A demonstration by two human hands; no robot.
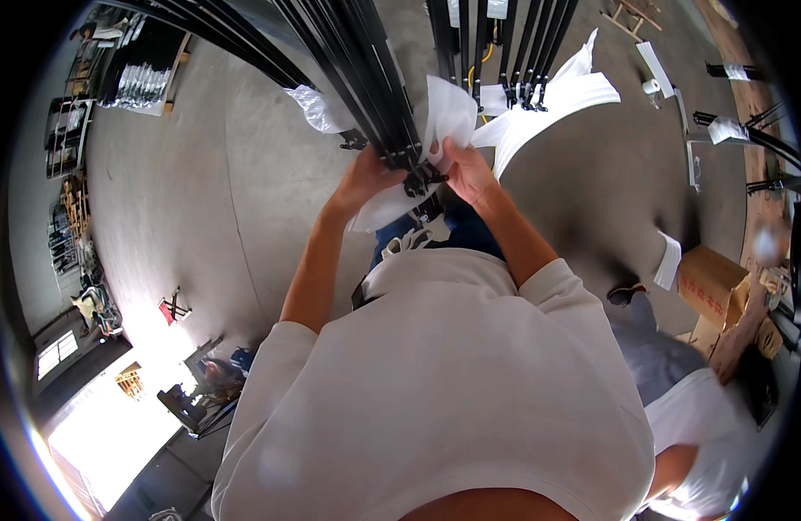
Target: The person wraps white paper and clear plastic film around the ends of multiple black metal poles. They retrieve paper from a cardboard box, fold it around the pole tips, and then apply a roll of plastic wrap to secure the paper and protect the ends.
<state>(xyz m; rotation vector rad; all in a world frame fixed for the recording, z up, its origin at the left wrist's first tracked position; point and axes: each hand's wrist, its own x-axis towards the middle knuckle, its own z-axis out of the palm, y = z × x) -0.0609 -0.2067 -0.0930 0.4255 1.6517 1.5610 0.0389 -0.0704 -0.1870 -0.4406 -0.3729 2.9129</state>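
Observation:
A bundle of long black metal bars (353, 74) runs from the top of the view down to my waist, its near end showing dark fittings. My left hand (372, 180) is closed against the left side of that end, thumb across the bars. At the right side, my right hand (467, 174) pinches a thin white wrapping sheet (449, 108), thumb and fingers close to the bar ends. More of the white sheet hangs below the bundle, beside my left wrist. Some of my left fingers are hidden behind the bars.
More black bars (526, 61) stand ahead on the right, over white sheets (557, 108). Another bundle (236, 43) with a plastic-wrapped end lies at the upper left. A co-worker (691, 417) is at the lower right, near a cardboard box (711, 285) and a long wooden bench (752, 295).

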